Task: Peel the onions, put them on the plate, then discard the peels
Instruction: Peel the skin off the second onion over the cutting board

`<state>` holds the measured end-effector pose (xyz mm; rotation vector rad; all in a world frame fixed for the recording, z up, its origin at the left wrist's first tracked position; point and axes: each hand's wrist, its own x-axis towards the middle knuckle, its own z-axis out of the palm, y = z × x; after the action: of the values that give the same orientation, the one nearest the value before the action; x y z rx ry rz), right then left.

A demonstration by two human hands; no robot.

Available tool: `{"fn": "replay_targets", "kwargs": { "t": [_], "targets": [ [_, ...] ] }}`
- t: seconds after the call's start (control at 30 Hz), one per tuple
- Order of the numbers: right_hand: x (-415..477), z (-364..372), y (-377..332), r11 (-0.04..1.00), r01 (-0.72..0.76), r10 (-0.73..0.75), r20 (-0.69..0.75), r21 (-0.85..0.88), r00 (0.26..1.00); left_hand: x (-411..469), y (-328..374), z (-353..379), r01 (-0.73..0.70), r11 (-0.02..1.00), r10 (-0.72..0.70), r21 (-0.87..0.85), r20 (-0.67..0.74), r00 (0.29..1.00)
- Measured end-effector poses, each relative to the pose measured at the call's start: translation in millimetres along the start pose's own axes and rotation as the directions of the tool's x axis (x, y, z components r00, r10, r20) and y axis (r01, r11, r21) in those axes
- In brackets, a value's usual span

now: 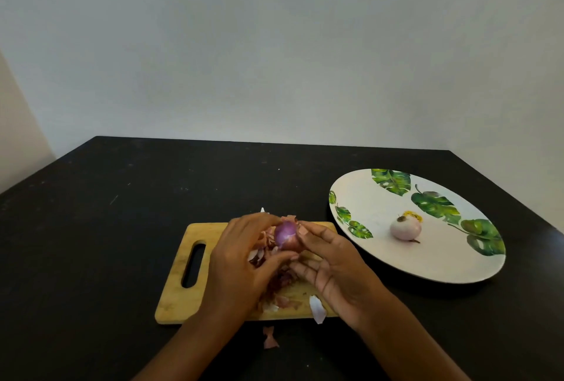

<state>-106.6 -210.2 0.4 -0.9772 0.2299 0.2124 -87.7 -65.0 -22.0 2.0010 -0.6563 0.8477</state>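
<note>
A purple onion [286,235] with part of its dry skin still on is held above the wooden cutting board [178,283]. My left hand [241,261] grips it from the left, fingers curled over its top and thumb under it. My right hand [332,264] pinches a strip of peel at the onion's upper right. Loose peels [280,286] lie heaped on the board under my hands. One peeled pale onion [406,227] sits on the white plate [360,194] with green leaf prints at the right.
A white peel scrap [317,309] hangs over the board's front edge, and a pink scrap [270,338] lies on the black table [91,228] in front of it. A plain wall stands behind the table.
</note>
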Motion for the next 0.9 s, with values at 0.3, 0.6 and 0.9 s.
{"fn": "replay_targets", "kwargs": {
  "t": [0.3,0.6,0.9],
  "targets": [
    [-1.0,-0.2,3.5,0.988,0.111,-0.112,0.002,-0.111,0.994,-5.0,1.3,2.1,-0.012,0.996,0.000,0.092,0.124,0.992],
    [3.9,-1.3,11.7,0.956,0.155,-0.174,-0.057,-0.249,0.983,-6.8,3.2,3.1,0.102,0.995,-0.102,0.006,0.175,0.979],
    [4.1,-1.1,12.8,0.954,0.144,-0.166,-0.064,-0.261,0.984,-6.9,5.9,2.6,0.173,0.983,-0.158,-0.062,0.192,0.969]
  ]
}}
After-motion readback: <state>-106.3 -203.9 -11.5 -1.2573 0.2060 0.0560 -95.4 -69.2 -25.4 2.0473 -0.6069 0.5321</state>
